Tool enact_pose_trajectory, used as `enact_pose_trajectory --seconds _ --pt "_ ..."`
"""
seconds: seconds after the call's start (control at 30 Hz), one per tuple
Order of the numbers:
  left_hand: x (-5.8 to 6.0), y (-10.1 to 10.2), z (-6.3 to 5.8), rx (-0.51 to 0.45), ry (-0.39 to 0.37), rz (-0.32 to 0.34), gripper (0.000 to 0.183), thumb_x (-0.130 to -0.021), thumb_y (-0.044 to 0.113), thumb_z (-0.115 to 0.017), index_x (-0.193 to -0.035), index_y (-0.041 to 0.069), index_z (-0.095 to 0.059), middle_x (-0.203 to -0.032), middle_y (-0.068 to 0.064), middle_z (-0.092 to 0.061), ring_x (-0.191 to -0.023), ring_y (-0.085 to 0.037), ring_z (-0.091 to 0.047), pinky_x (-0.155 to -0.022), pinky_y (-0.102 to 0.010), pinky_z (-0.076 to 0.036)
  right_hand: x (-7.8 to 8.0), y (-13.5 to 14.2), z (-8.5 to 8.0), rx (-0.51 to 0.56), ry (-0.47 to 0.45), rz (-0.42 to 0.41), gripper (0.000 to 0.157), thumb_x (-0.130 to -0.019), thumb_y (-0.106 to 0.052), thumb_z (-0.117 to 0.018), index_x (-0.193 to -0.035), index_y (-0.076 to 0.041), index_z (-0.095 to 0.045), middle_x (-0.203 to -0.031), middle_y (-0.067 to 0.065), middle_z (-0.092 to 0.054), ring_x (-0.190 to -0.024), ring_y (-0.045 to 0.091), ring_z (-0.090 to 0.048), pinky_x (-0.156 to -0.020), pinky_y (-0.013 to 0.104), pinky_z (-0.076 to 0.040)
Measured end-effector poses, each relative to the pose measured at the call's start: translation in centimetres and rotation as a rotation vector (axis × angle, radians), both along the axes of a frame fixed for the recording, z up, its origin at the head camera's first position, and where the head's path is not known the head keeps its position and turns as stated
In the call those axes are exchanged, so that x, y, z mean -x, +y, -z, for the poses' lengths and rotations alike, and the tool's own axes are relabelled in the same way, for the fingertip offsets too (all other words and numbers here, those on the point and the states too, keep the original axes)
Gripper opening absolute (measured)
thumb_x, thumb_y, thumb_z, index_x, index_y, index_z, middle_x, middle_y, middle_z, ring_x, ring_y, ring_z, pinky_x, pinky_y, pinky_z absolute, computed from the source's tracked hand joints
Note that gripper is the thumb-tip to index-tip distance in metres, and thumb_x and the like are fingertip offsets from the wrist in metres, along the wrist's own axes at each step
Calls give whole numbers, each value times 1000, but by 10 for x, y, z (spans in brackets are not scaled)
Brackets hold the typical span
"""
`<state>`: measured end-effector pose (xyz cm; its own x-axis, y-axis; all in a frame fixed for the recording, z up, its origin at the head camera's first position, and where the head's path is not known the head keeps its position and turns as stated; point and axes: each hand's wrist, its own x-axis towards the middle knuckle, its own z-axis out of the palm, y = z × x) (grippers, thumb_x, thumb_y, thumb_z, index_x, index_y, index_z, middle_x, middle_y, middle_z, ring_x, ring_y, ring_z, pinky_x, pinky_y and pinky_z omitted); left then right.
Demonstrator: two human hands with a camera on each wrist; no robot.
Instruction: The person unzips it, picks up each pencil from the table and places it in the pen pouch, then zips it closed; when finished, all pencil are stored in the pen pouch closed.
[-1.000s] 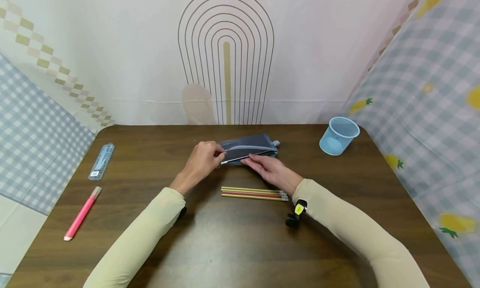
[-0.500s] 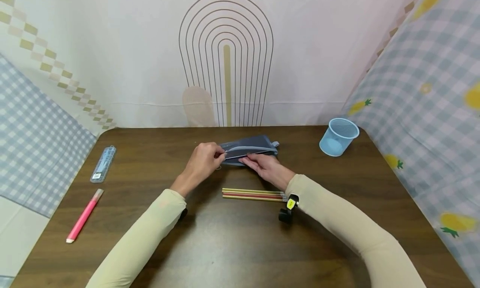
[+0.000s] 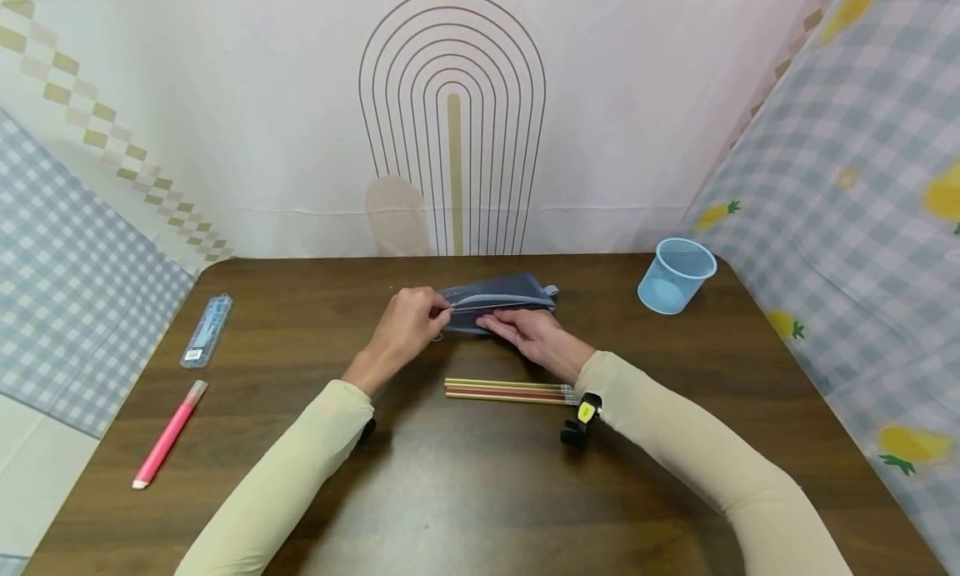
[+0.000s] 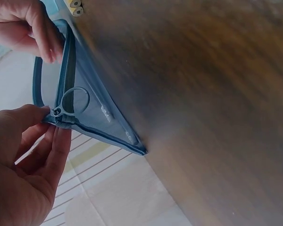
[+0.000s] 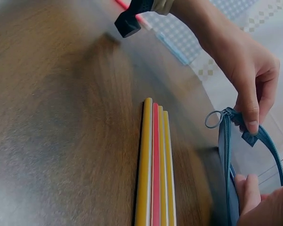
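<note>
A blue mesh zippered pencil pouch (image 3: 513,285) lies towards the back middle of the table, its top gaping. My left hand (image 3: 405,319) pinches the pouch's left end, beside the zipper pull ring (image 4: 76,101). At the front rim of the opening, my right hand (image 3: 534,333) holds the edge, with fingertips just inside in the left wrist view. Through the mesh show pencil ends with erasers (image 4: 106,113), lying along the bottom. Closer to me, several yellow and red pencils (image 3: 510,390) lie side by side, partly next to the right wrist.
A light blue mesh cup (image 3: 677,276) stands at the back right. On the left are a clear-blue flat case (image 3: 207,331) and a pink marker-like stick (image 3: 170,434) with a translucent end. A white patterned cloth (image 3: 300,126) hangs behind the table.
The thin pencil lying across the pouch opening has gone down inside, its eraser end no longer showing at the left hand. The right hand shifted slightly left; the left hand stayed at its corner.
</note>
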<state>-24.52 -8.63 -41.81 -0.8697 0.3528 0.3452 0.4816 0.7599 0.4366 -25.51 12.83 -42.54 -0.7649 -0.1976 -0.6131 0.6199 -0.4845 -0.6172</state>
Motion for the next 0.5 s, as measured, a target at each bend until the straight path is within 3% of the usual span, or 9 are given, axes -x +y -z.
enact_pose_trajectory --seconds 0.13,0.23,0.33,0.43,0.5 --pt "0 0 0 -2 -16 -1 11 -92 14 -73 -94 5 -80 -90 -8 -76 -81 -19 -71 -76 -35 -59 -9 5 -5 -73 82 -108 42 -101 5 -51 -142 12 -48 -104 20 -75 -95 22 -76 -95 28 -55" --pt "0 -1 -1 -2 -13 -1 12 -92 14 -73 -94 5 -80 -90 -8 -76 -80 -19 -71 -75 -35 -59 -17 9 -13 -245 263 -289 36 -101 1 -55 -135 12 -56 -97 17 -76 -88 20 -77 -97 37 -55" --pt "0 -1 -1 -4 -8 2 12 -92 14 -73 -94 4 -80 -89 -8 -75 -79 -18 -70 -73 -34 -59 -25 16 -21 -557 593 -529 26 -99 -5 -62 -119 11 -67 -97 18 -77 -84 18 -76 -91 41 -59" --pt "-1 -1 -1 -8 -7 7 12 -92 14 -72 -94 5 -80 -88 -8 -75 -78 -18 -70 -73 -34 -58 -32 23 -28 -909 984 -737 17 -94 -9 -69 -104 3 -76 -94 13 -78 -78 12 -71 -76 33 -61" --pt "-1 -1 -1 -12 -7 11 12 -92 14 -72 -94 5 -80 -88 -8 -75 -76 -17 -70 -73 -33 -58 -36 26 -32 -1086 1184 -847 11 -92 -10 -73 -97 -3 -79 -90 7 -78 -76 9 -67 -70 25 -57"
